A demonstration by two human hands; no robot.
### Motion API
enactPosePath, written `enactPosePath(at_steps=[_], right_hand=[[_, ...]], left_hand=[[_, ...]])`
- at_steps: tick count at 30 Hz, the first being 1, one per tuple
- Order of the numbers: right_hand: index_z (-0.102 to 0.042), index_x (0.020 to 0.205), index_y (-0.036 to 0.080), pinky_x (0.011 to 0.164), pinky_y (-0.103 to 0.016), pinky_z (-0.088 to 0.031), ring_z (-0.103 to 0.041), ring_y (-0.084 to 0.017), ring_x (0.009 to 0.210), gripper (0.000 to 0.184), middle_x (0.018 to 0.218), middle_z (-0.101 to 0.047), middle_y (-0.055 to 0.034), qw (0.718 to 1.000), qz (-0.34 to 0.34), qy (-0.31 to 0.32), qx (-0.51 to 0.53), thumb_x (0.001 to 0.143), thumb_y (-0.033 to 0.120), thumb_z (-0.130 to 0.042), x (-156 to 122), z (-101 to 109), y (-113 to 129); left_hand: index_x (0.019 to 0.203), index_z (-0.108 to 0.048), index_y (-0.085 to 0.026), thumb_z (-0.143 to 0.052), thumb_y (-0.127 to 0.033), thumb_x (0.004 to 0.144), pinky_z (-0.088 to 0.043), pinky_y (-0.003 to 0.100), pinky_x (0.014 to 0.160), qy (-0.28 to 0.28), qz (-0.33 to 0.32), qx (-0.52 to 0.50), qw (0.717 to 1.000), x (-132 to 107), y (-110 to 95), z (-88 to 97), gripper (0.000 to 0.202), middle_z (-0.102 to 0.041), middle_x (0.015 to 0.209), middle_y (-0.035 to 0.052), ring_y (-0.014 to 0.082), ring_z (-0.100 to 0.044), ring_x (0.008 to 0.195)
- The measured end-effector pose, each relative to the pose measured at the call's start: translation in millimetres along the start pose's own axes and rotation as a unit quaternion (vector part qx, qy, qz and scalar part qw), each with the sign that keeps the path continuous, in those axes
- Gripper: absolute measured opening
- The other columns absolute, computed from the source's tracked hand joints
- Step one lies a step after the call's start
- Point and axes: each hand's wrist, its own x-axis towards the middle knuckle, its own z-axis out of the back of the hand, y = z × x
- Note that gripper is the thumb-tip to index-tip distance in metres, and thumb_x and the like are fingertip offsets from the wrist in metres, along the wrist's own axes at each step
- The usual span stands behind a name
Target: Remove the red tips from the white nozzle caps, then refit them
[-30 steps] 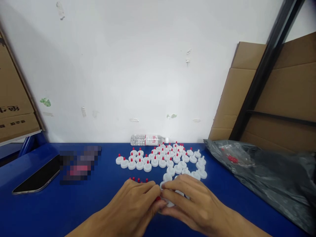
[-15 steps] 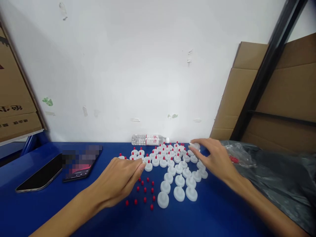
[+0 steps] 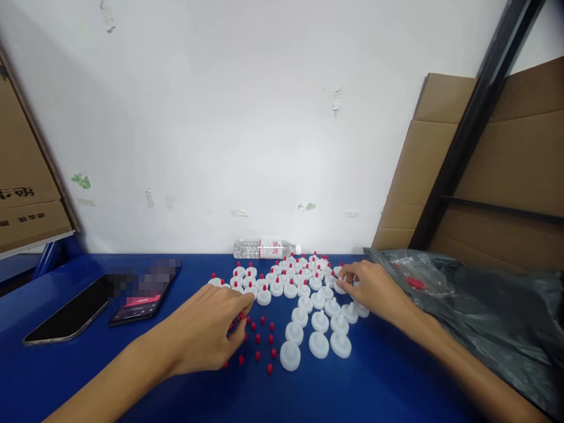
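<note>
My left hand [image 3: 211,326] hovers over the small red tip caps [image 3: 258,338] scattered on the blue table. Its thumb and forefinger are apart, with one red cap visible in the gap between them. Farther right, my right hand [image 3: 368,285] has its fingertips pinched on a white nozzle cap [image 3: 339,286] at the right side of the group. Many white nozzle caps [image 3: 318,345] stand nozzle up in loose rows, the near ones bare. Toward the back, capped nozzles [image 3: 264,295] wear red tips. Both hands hide some pieces beneath them.
A clear plastic bottle [image 3: 267,249] lies on its side by the wall. Two phones, one dark [image 3: 70,311] and one with a lit screen [image 3: 143,299], lie at left. Dark plastic sheeting [image 3: 484,317] and a clear bag [image 3: 423,279] with red pieces lie at right. Cardboard [image 3: 423,164] leans behind.
My left hand has dropped toward the red caps and parted its thumb and forefinger. My right hand has come slightly nearer and lower, bringing a white cap down among the others.
</note>
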Motion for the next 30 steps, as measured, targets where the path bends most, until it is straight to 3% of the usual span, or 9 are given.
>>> enactPosePath(at_steps=[4,8,12,16,21,24,27,30], right_hand=[[-0.075,0.074,0.023,0.063,-0.032,-0.043,-0.068,-0.022,0.068,0.019,0.073,-0.075,-0.0029,1.000,0.002,0.018,-0.005,0.085,0.024,-0.060,-1.6,2.7,-0.6],[-0.076,0.077,0.024,0.065,-0.034,-0.046,-0.069,-0.024,0.070,0.025,0.075,-0.075,-0.0033,1.000,0.008,0.016,-0.007,0.092,0.033,-0.058,-1.0,6.0,-1.4],[-0.076,0.097,0.023,0.079,-0.039,-0.051,-0.069,-0.028,0.091,0.035,0.094,-0.077,-0.0067,1.000,0.027,-0.007,-0.004,0.100,0.044,-0.048,1.0,6.7,0.2],[-0.074,0.112,0.024,0.093,-0.045,-0.051,-0.068,-0.029,0.107,0.036,0.111,-0.076,-0.0075,0.996,0.088,-0.009,-0.001,0.103,0.042,-0.044,-1.2,-0.5,0.2],[-0.074,0.109,0.026,0.105,-0.058,-0.044,-0.060,-0.034,0.126,0.039,0.116,-0.076,-0.0055,0.992,0.125,0.016,0.001,0.106,0.042,-0.038,-7.3,-13.4,-1.5],[-0.073,0.108,0.024,0.107,-0.061,-0.041,-0.059,-0.034,0.128,0.042,0.114,-0.076,-0.0060,0.992,0.122,0.023,0.010,0.107,0.040,-0.035,-5.6,-7.7,0.8],[-0.072,0.105,0.022,0.104,-0.054,-0.045,-0.069,-0.029,0.109,0.038,0.107,-0.077,-0.0071,0.992,0.114,-0.047,0.029,0.107,0.037,-0.037,-1.6,9.9,6.6],[-0.070,0.099,0.022,0.092,-0.046,-0.051,-0.070,-0.027,0.095,0.026,0.100,-0.076,-0.0065,0.982,0.103,-0.147,0.058,0.099,0.043,-0.055,-2.6,25.8,16.9]], left_hand=[[0.076,-0.051,-0.022,-0.049,-0.017,0.084,-0.030,0.031,0.058,-0.002,0.004,-0.004,1.000,-1.2,0.1,-2.6,0.010,-0.063,0.073,0.0019,0.0208,-0.055,0.061],[0.076,-0.055,-0.022,-0.051,-0.017,0.083,-0.032,0.032,0.060,0.000,0.001,-0.016,1.000,-1.5,0.3,-4.5,0.009,-0.064,0.074,0.0026,0.0221,-0.059,0.066],[0.076,-0.056,-0.022,-0.051,-0.017,0.085,-0.032,0.032,0.060,0.006,-0.002,-0.016,1.000,-1.1,1.2,-4.5,0.011,-0.065,0.074,0.0026,0.0219,-0.060,0.066],[0.078,-0.055,-0.022,-0.043,-0.015,0.090,-0.031,0.032,0.058,0.006,-0.007,0.004,1.000,2.1,2.1,-4.5,0.019,-0.065,0.074,0.0023,0.0217,-0.060,0.065],[0.080,-0.054,-0.021,-0.039,-0.017,0.095,-0.030,0.032,0.058,-0.015,-0.027,0.019,0.999,5.7,1.8,-5.5,0.023,-0.066,0.075,0.0026,0.0210,-0.060,0.064],[0.079,-0.053,-0.021,-0.038,-0.017,0.096,-0.028,0.032,0.057,-0.037,-0.041,0.019,0.998,5.6,1.4,-5.8,0.024,-0.065,0.073,0.0023,0.0196,-0.059,0.061],[0.079,-0.055,-0.020,-0.037,-0.016,0.097,-0.026,0.032,0.055,-0.070,-0.038,0.023,0.997,5.1,1.7,-6.5,0.025,-0.064,0.069,0.0015,0.0177,-0.057,0.057],[0.085,-0.058,-0.020,-0.037,-0.018,0.098,-0.026,0.031,0.055,-0.100,-0.019,0.021,0.995,4.9,-0.1,-9.0,0.024,-0.064,0.067,0.0005,0.0165,-0.056,0.055]])
